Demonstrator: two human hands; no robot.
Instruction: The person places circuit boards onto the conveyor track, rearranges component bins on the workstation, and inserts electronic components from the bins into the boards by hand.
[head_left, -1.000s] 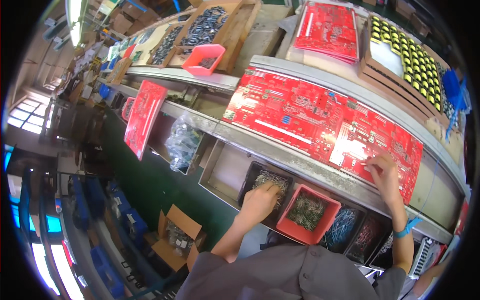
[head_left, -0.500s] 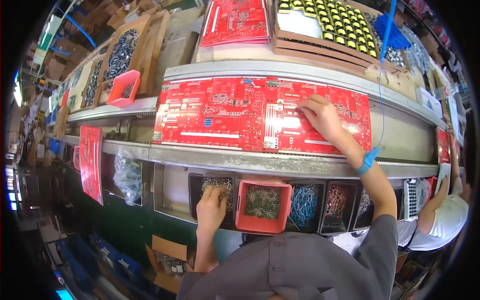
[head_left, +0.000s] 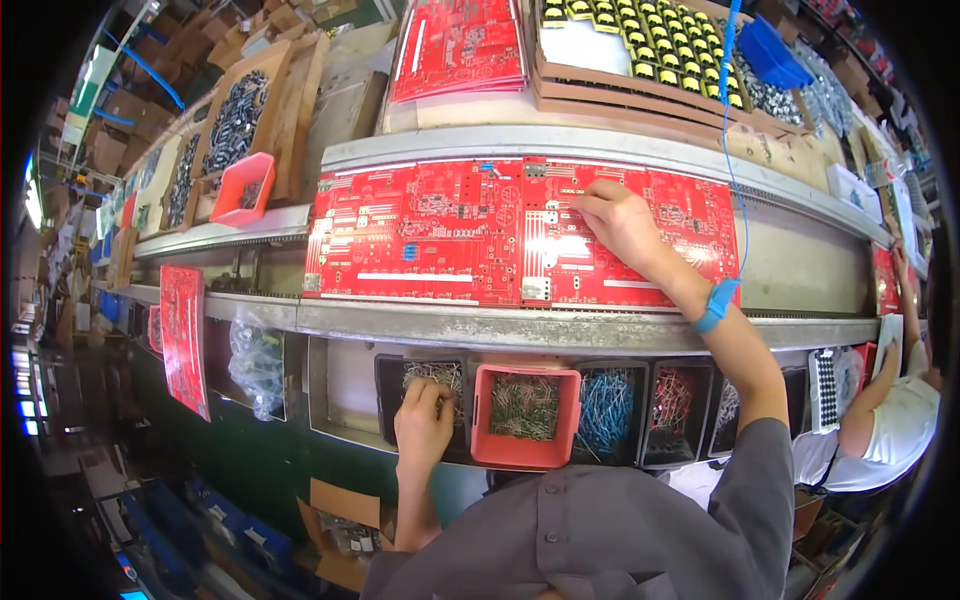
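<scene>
Left hand [head_left: 424, 425] down in the black bin [head_left: 432, 378] of thin wire-legged parts, fingers curled together among them as half a second ago; grip on any part cannot be told. Further right, right hand [head_left: 618, 222] now nearer the middle of the red circuit board [head_left: 450, 235] on the conveyor rail, fingertips pinched against it. Suggests picking and inserting going on together.

A metal conveyor bench [head_left: 560, 325] with wooden trays [head_left: 300, 95] behind, in a brightly lit factory hall.
</scene>
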